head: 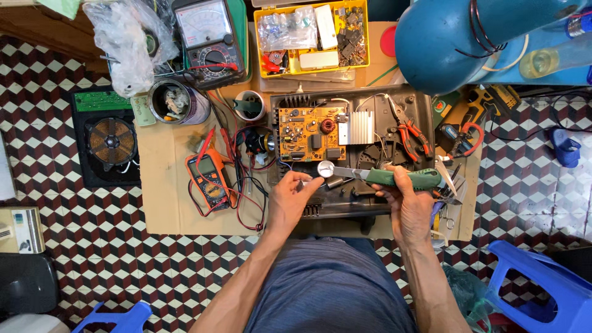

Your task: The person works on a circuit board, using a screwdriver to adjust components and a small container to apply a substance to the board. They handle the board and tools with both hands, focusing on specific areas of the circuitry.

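Note:
My right hand (pixel 408 200) grips the green handles of a pair of pliers (pixel 404 178), whose metal jaws point left. At the jaw tips sits a small round silver part (pixel 325 168). My left hand (pixel 291 198) pinches near that part with its fingertips. Both hands hover over an opened black appliance case (pixel 407 108) holding an orange circuit board (pixel 306 132) and a finned silver heatsink (pixel 357 127).
An orange multimeter (pixel 210 177) with red and black leads lies left on the cardboard work surface (pixel 163 197). Beyond are an analog meter (pixel 208 37), a yellow parts tray (pixel 312 36), a tin (pixel 179 102), red-handled pliers (pixel 410 132), a blue lamp shade (pixel 444 43) and a coil unit (pixel 111 140).

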